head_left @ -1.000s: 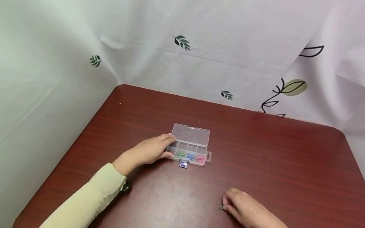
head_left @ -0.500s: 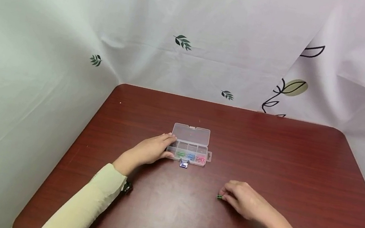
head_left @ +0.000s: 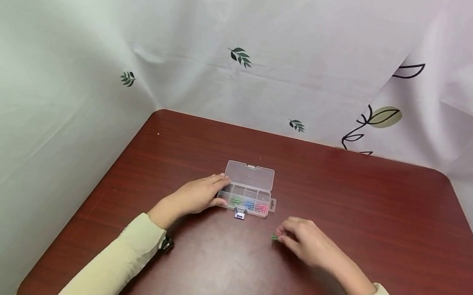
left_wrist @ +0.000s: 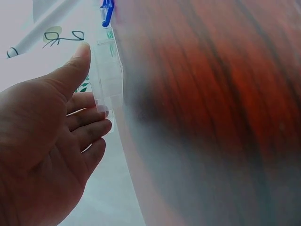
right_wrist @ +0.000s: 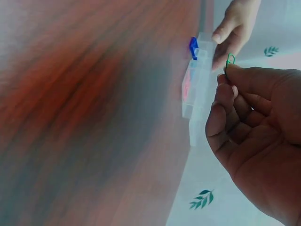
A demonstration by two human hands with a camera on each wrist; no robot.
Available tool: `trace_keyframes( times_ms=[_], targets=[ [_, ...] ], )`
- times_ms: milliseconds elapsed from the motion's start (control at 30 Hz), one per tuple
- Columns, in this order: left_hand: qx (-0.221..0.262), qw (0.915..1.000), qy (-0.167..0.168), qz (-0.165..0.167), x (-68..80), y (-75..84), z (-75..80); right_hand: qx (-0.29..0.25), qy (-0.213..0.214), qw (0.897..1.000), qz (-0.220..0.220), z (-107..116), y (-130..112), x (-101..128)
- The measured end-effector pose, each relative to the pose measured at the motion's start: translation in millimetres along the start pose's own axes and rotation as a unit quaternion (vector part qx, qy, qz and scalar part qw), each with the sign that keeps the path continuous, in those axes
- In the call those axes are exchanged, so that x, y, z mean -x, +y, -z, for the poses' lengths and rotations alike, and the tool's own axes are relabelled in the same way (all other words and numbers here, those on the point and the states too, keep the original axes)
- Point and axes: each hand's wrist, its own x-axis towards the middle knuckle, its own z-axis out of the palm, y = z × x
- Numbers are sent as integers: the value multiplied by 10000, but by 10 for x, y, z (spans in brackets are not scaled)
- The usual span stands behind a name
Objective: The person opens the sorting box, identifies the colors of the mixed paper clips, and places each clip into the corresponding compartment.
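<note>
Head view, near to far. Cream sleeves are seen entering at the bottom edge, at 7 and 5 o'clock.

Right hand: fingers are curled, and a green clip is pinched between thumb and fingertips. The clip is held just over the table, at 4 o'clock from the box and near it but apart. In the right wrist view the clip is seen sticking up past the fingertips.

Left hand: laid against the box's 9 o'clock end, with thumb and fingers nearly straight and touching the clear plastic. The left wrist view confirms the thumb resting on the box edge.

Box: clear, compartmented, lid folded back toward 12 o'clock. Green, blue and red clips are noted in the front row of compartments. A blue latch is seen at the 6 o'clock edge.

Beyond the table, a white leaf-print cloth is hung.
</note>
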Motion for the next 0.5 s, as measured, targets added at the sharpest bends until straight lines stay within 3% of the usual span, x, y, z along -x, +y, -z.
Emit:
trace_keyframes(
  times_ms=[500],
  targets=[
    [75, 9999, -64, 75, 6, -2, -4, -9, 302, 9995, 136, -24, -79, -387]
  ],
)
